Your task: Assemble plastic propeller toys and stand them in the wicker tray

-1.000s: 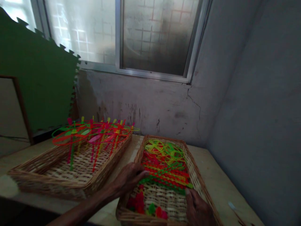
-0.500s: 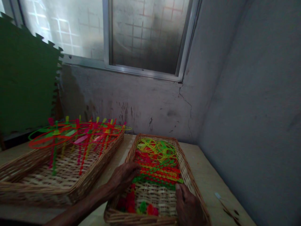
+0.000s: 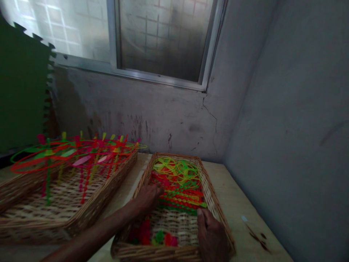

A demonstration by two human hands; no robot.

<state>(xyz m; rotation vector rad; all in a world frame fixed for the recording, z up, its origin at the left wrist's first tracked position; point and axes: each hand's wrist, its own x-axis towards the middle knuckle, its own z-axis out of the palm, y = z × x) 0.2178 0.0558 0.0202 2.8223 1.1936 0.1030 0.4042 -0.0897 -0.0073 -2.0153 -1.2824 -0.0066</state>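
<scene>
My left hand (image 3: 149,196) reaches over the left rim of the right wicker basket (image 3: 218,203). Its curled fingers are at the left ends of a row of twisted plastic sticks (image 3: 182,198) in red, orange, yellow and green; what they grip is hidden. Over the basket's right side is my right hand (image 3: 212,233), closed, thumb against the fingers, close to the right end of the green stick. Whether it holds anything does not show. Yellow and green propeller rings (image 3: 177,171) lie behind the sticks. Small red, green and pink plastic pieces (image 3: 160,238) sit in the near left corner.
To the left, a second wicker basket (image 3: 81,222) bears several assembled ring propellers (image 3: 79,156) on upright twisted sticks. A green foam mat (image 3: 21,87) stands at the far left. Grey walls and a window (image 3: 163,40) rise behind the wooden table (image 3: 234,193).
The view has shifted, so baskets and window appear farther left. My left hand stays at the stick ends with its fingers slightly farther over them. My right hand keeps its closed pose.
</scene>
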